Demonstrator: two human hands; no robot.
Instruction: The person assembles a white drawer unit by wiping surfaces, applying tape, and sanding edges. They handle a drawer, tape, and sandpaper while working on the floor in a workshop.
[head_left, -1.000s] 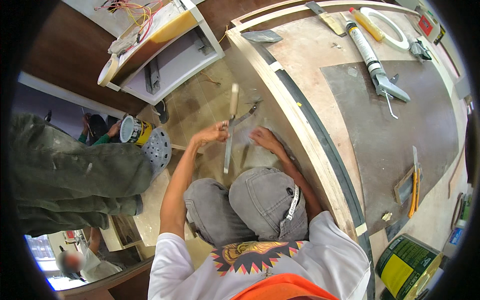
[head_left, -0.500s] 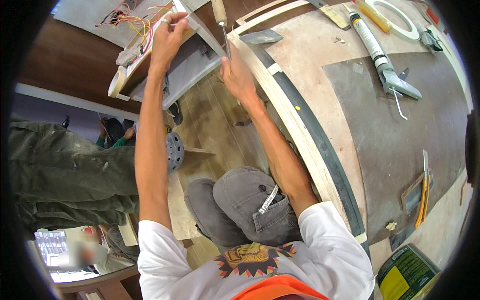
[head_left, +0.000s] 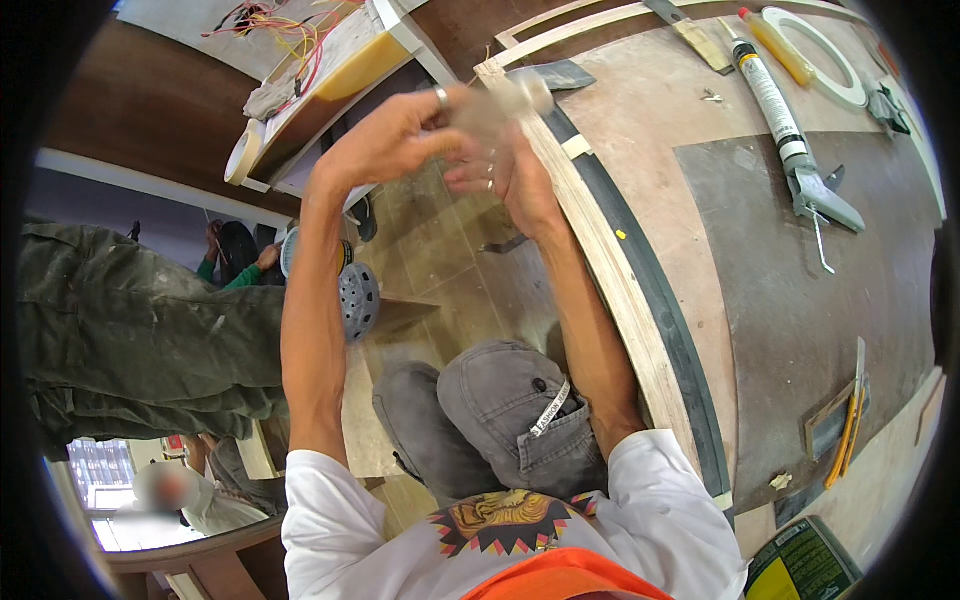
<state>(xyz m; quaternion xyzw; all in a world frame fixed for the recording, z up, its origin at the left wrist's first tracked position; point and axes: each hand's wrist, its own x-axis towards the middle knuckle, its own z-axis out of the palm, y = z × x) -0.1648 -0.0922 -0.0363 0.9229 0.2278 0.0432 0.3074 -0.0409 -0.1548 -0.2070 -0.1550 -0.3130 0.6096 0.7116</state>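
In front of the bench edge, my two hands are close together. A tool with a pale wooden handle (head_left: 536,93) is smeared by motion between and above them; its blade end cannot be made out. My right hand (head_left: 525,185) has curled fingers, closed at the tool's lower part. From the left, my left hand (head_left: 395,138) reaches across toward it, wrist bent, with blurred fingertips. Whether the left fingers grip the tool is not clear. A pale wooden strip (head_left: 600,265) with a dark edge band (head_left: 650,270) runs beside my right forearm.
On the bench lie a caulking gun (head_left: 800,160), a scraper (head_left: 695,40), a tape ring (head_left: 830,60) and an orange cutter (head_left: 850,430). A green can (head_left: 805,565) stands lower right. Left are wires (head_left: 300,50), a tape roll (head_left: 243,155) and another person's leg (head_left: 150,325).
My left hand has left the white-topped cabinet edge and moved right to my right hand. The wooden-handled tool, upright before, has swung to the right and blurred. The view has shifted slightly.
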